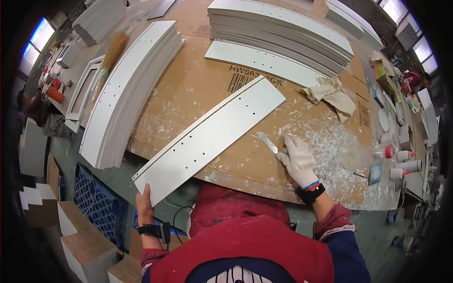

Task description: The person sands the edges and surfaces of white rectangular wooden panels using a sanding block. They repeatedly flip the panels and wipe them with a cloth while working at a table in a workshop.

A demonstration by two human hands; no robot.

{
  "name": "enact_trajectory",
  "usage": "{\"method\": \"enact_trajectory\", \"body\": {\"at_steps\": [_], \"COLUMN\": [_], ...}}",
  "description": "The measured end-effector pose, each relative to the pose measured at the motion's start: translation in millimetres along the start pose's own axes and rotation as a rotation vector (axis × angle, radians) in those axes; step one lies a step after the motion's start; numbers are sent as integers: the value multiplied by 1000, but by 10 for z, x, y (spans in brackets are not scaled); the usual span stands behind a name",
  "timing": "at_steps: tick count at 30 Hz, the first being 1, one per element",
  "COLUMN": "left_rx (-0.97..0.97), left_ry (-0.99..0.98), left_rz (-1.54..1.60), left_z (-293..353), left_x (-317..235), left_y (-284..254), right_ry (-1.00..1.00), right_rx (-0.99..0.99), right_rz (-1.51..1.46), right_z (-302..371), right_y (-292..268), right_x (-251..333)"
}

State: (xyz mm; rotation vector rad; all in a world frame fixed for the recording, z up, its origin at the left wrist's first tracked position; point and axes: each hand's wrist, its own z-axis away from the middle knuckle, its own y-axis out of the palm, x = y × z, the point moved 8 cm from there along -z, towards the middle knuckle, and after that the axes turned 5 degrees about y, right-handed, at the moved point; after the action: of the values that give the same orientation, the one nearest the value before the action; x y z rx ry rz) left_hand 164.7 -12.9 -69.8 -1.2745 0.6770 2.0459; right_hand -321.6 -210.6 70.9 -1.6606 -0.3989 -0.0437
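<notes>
A long white panel (212,139) with several small holes and a groove along one edge lies slantwise on the cardboard-covered table, its near-left end jutting past the edge. My bare left hand (145,202) grips that end, thumb on top and fingers hidden below. My right hand (298,159), in a whitish knit glove, is low over the cardboard right of the panel. Its thumb and fingers close on the near end of a thin metal scraper blade (267,141), which points up and left; the handle end is hidden.
Stacks of white panels stand at the left (127,89) and at the back (278,28). A crumpled cloth (331,96) lies on the right, near white shavings (335,151). Red-capped bottles (397,173) line the right edge. A straw brush (111,56) rests beyond the left stack.
</notes>
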Motion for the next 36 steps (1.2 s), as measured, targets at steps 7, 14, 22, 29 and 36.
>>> {"method": "enact_trajectory", "body": {"at_steps": [7,14,22,29,36], "left_rx": [-20,-75,-67,-76,-43], "left_ry": [-58,-153,-147,-114,-101], "left_rz": [95,251,363,415,435], "left_z": [428,617,675,693,737], "left_x": [168,210,264,321,266], "left_y": [-70,-19,36,33,110], "right_ry": [163,-96,-49,156,192], "right_rx": [-47,-64,-28,218,571], "right_rz": [224,103,223,118,12], "right_z": [-17,-76,-151,-179,-221], "right_y": [-119,49,297,403,352], "right_x": [-689,292,359,258,383]}}
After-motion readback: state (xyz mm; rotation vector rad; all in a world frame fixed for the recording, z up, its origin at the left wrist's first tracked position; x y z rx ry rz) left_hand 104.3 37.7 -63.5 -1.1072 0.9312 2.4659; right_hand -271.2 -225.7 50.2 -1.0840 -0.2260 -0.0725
